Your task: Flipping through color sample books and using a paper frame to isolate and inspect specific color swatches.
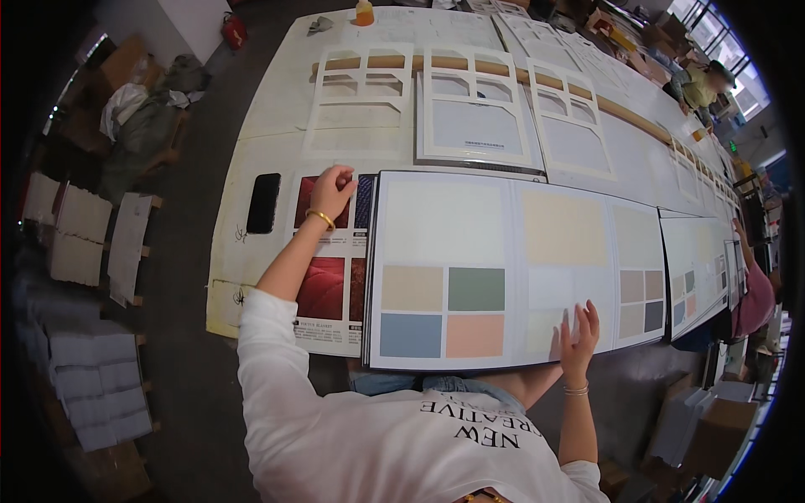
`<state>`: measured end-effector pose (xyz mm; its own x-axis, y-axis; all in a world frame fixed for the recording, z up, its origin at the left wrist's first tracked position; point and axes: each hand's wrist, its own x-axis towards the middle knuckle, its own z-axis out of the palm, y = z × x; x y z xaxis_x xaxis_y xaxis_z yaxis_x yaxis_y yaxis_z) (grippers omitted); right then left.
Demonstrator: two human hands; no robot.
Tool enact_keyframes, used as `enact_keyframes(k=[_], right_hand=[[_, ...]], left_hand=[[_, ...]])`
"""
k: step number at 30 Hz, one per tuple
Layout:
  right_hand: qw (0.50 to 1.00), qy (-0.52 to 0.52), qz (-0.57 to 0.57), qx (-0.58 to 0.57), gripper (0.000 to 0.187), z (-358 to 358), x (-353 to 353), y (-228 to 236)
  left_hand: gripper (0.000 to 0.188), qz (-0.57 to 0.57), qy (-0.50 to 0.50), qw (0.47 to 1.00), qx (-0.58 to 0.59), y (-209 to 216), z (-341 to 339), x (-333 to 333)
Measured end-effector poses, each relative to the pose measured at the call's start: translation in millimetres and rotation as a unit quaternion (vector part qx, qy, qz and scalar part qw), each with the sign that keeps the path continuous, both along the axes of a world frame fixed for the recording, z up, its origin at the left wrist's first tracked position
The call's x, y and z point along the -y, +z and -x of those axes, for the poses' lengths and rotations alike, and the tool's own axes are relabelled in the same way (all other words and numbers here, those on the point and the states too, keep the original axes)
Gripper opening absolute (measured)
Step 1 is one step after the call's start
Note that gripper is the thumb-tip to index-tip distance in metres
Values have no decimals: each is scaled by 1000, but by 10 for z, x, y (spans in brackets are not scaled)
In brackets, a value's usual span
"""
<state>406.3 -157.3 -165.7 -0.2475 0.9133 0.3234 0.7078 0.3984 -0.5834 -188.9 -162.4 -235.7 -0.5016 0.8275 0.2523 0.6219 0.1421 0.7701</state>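
Observation:
A wide folding sample board [444, 222] with a dark edge lies in front of me, bearing pale panels and small squares in beige, green, blue, peach, brown and grey. Above its right middle part is my right hand [580, 339], fingers spread and holding nothing. My left hand [334, 191], with a gold bangle at the wrist, is over a printed sheet [334, 245] with red fabric pictures, left of the board. Its fingers are curled together; what they hold, if anything, is too small to tell. The board covers part of that sheet.
A black phone [264, 204] lies at the table's left. Beyond the board are white cut-out frames [423, 109] and a long cardboard tube [646, 126]. An orange bottle [364, 13] stands at the far edge. Another person [750, 289] is at the right, another [708, 86] farther back.

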Motion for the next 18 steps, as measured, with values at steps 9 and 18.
enact_keyframes(k=[9,18], right_hand=[[997,30,-13,64,65,124,101,-154],[991,15,-30,132,61,181,134,-216]], left_hand=[[37,150,-67,966,-198,120,216,-874],[33,89,71,988,-106,-34,731,-1299]])
